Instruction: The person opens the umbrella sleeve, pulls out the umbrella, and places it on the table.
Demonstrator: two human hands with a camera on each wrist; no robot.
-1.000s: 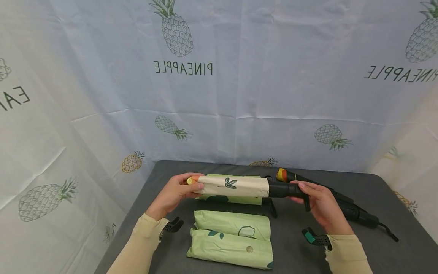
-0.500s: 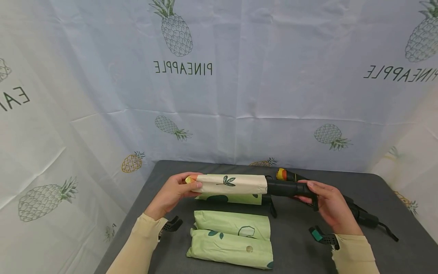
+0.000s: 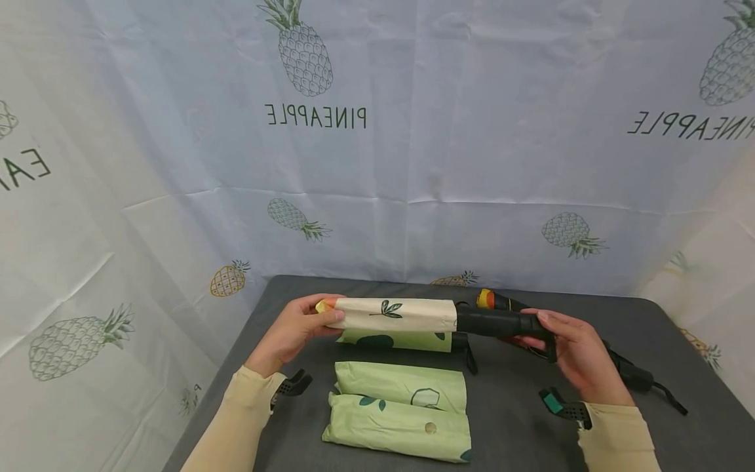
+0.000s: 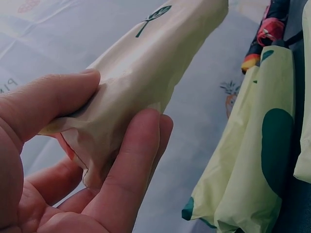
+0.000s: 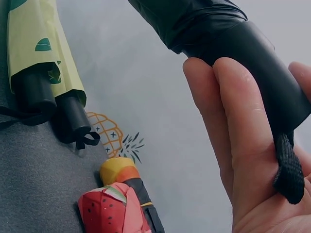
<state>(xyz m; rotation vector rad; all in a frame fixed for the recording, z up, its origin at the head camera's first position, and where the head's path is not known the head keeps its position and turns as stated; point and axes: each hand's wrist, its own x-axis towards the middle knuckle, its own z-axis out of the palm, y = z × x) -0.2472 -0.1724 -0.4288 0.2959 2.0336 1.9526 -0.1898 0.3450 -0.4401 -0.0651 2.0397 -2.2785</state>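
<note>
From the head view, my right hand (image 3: 580, 357) sits farther right than a second ago, and a longer stretch of black folded umbrella (image 3: 489, 320) shows beyond the cream sleeve (image 3: 360, 316); I take it that the umbrella is coming out of its sleeve, though part seems covered. I hold both raised over the tabletop (image 3: 507, 406), level, in front of the rear green bundle (image 3: 407, 342). In the left wrist view, my left hand pinches the sleeve's end between thumb and fingers; the pale cloth creases there and carries a dark leaf sprig (image 4: 153, 20). In the right wrist view, my right hand grasps the smooth black handle (image 5: 262, 73), its strap loop (image 5: 290, 170) hanging against my palm, while the dark fabric (image 5: 194, 24) looks wrinkled and glossy where it meets the handle.
</note>
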